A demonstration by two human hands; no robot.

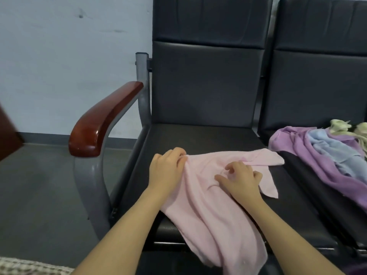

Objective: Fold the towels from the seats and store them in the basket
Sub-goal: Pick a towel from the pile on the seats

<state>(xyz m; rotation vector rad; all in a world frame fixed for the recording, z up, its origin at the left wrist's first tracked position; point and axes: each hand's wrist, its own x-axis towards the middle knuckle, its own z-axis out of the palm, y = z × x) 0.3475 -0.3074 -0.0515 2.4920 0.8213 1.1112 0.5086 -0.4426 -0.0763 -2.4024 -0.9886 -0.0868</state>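
Dark padded seat (198, 139) carries a crumpled pink towel (210, 205), its end hanging off the front; left hand (166, 169) pinches its left edge; right hand (241, 180) rests on it, fingers loosely curled.

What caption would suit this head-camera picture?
Both hands, left and right, spread a pink towel on a dark seat; more towels wait alongside.

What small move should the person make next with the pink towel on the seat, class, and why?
Probably pull the pink towel flat across the seat before folding. It lies rumpled, its near end hanging over the front edge. The left hand grips its left edge, and the right hand rests on its middle with fingers bent, so both seem well placed to spread it.
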